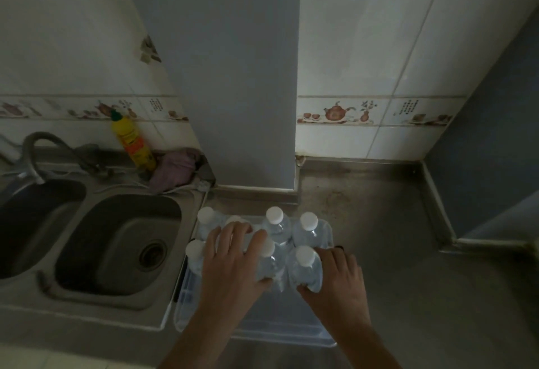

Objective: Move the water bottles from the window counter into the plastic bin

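Observation:
A clear plastic bin (280, 332) sits on the steel counter just right of the sink. Several clear water bottles with white caps stand upright in its far half. My left hand (230, 263) grips a bottle (272, 265) in the near row, fingers spread over its cap and over the bottles behind. My right hand (338, 278) holds the near-right bottle (304, 269) by its side. Two more bottles (275, 223) (309, 227) stand in the back row, and others (205, 217) (194, 253) stand at the bin's left. The bin's near half holds nothing.
A double steel sink (116, 246) with a tap (32, 161) lies to the left. A yellow detergent bottle (132, 141) and a purple cloth (175, 170) sit behind it. A grey pillar (233, 77) rises behind the bin. Bare steel counter (379, 223) extends right to a wall.

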